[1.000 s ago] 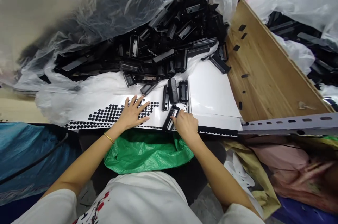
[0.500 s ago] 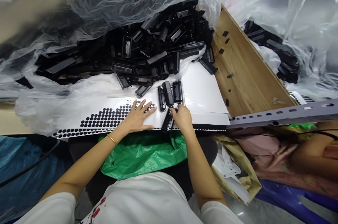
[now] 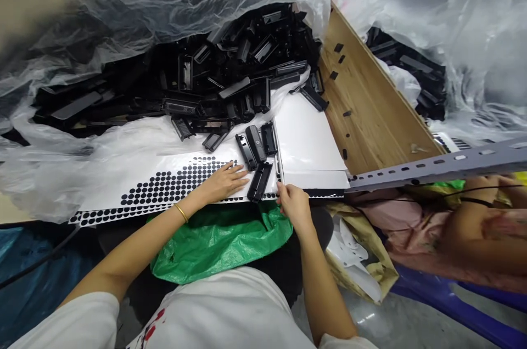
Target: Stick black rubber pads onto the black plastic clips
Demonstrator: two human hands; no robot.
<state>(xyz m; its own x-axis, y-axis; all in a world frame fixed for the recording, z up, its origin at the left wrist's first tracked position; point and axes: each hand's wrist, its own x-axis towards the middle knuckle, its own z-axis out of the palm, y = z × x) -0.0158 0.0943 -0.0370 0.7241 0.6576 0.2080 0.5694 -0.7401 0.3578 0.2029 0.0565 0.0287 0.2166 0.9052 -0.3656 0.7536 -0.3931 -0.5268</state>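
Note:
My left hand [image 3: 224, 181] lies flat with its fingers stretched over a white sheet of round black stickers [image 3: 160, 184]. Just right of its fingertips is a hollow black plastic housing [image 3: 259, 181], lying at a slant by the table's front edge. Behind that housing are a textured black cover [image 3: 256, 143] and two more black housings, one open part [image 3: 246, 151] on the left and another [image 3: 269, 138] on the right. My right hand [image 3: 294, 203] is at the front edge, thumb and fingers pinched together beside a narrow strip; what they hold, if anything, is hidden.
A large heap of black plastic parts [image 3: 230, 74] lies behind, under clear plastic sheeting [image 3: 123, 9]. White sheets [image 3: 307, 135] lie to the right, beside a wooden board [image 3: 370, 107] and a perforated metal rail [image 3: 436, 162]. A green bag [image 3: 218, 250] hangs below. Another person's arm [image 3: 469, 228] is at right.
My right hand has let go of the front black housing and moved right to the edge. The left fingers have drawn closer together. The black parts near the hands have shifted slightly, and the view has moved.

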